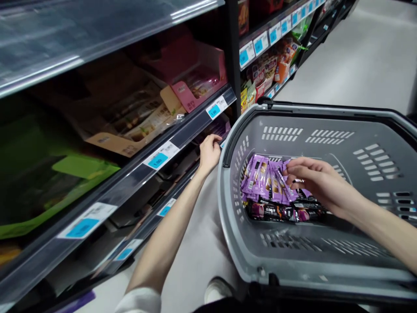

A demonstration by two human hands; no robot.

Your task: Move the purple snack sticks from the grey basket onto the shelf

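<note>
My left hand [210,152] is by the edge of a lower shelf, its fingers curled in; what they hold, if anything, is hidden. Just beyond it, purple packaging [219,127] shows in the shadow under the upper ledge. Inside the grey shopping basket [325,265], my right hand [314,178] is loosely bent with its fingers apart. Its fingertips are at the right side of a pile of shiny purple snack packets [265,180], and whether they touch one is unclear. Black snack packets [273,211] lie in front of the purple ones on the basket floor.
On the left shelf stand a tan display box [130,143], a pink display box [187,95] and a green display box [71,174]. Price labels [161,156] line the shelf edges. More snack bags [265,71] fill the farther shelf. A shoe [217,290] is on the pale floor [358,56].
</note>
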